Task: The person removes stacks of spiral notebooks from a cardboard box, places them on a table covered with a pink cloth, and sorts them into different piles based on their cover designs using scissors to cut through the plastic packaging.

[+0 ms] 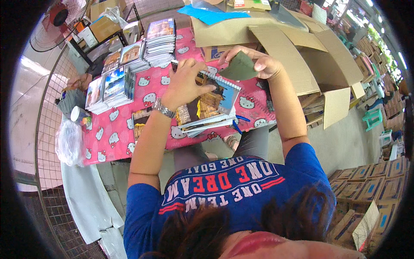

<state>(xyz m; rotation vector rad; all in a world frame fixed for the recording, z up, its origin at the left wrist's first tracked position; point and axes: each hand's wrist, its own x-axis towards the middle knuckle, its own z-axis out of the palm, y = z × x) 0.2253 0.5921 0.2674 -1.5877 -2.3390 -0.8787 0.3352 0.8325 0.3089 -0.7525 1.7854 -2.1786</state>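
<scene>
Our left hand (186, 84) presses closed fingers on the spiral notebook (215, 97); our right hand (258, 62) pinches a thin grey-green card (239, 68). Both look light and bendy, best gripped at edges.

Stacked booklets (129, 56), open cardboard box (302, 52), red fan (56, 21).

Both bare forearms rise from the lower edge and reach forward, elbows bent, upper arms in short blue sleeves. The left hand (186, 84) is seen from the back, a metal watch on its wrist, its fingers (202, 88) curled downward and pinched together. The right hand (254, 60) sits slightly farther forward and higher, wrist bent inward, its fingers (235, 51) curved and closed in a grip.
</scene>
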